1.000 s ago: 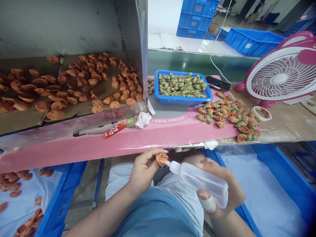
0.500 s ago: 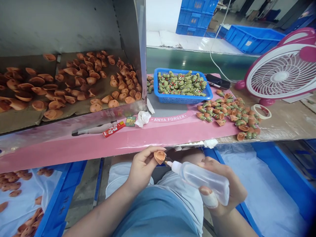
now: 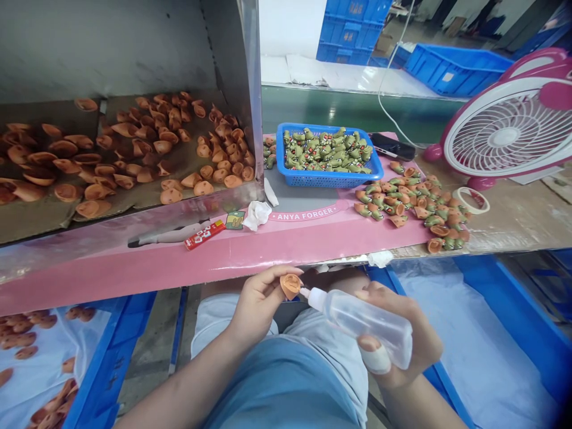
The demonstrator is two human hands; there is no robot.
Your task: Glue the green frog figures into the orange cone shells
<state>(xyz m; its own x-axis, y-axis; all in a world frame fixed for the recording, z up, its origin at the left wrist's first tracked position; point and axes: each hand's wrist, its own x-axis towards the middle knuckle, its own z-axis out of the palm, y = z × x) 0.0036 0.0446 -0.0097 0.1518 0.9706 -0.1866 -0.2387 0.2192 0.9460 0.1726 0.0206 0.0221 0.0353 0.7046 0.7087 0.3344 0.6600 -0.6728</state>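
Below the edge of a pink cardboard sheet [image 3: 223, 268], the left hand [image 3: 257, 304] pinches an orange cone [image 3: 291, 286] between thumb and fingers; the right hand [image 3: 397, 333] curls closed around a squeeze bottle [image 3: 366, 328], nozzle just beside the cone. (A hard squeeze could flood it; a slip could drop it.)

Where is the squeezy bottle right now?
In the head view, the clear plastic squeeze bottle is in the person's right hand, its nozzle pointing at the orange piece held in the left hand.
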